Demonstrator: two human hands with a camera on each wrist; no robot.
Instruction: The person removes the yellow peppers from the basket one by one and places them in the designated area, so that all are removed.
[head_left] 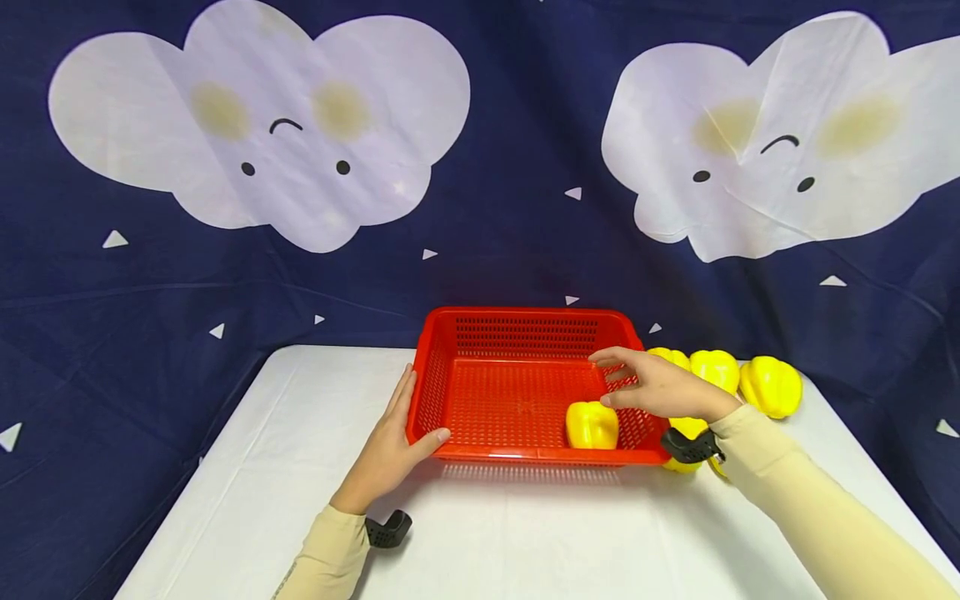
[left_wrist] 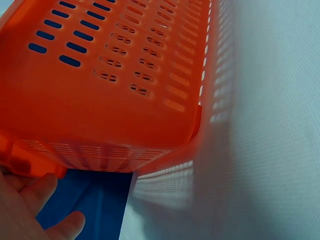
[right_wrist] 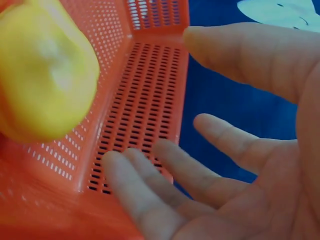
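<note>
A red plastic basket [head_left: 510,455] with perforated walls stands on the white table. Inside it, near the front right corner, lies one yellow bell pepper [head_left: 592,426]. My left hand [head_left: 386,454] rests against the basket's left side, its thumb over the front left corner of the rim. Over the right part of the basket hovers my right hand [head_left: 651,383], fingers apart and holding nothing. In the right wrist view the pepper [right_wrist: 47,75] sits apart from those fingers. The left wrist view shows the basket's outer wall [left_wrist: 100,110] and some left fingertips near its rim.
Several more yellow bell peppers [head_left: 770,387] lie on the table right of the basket, some partly hidden by the right hand and wrist. The white table [head_left: 525,542] extends in front. Behind it hangs a dark blue cloth [head_left: 525,208] with cloud prints.
</note>
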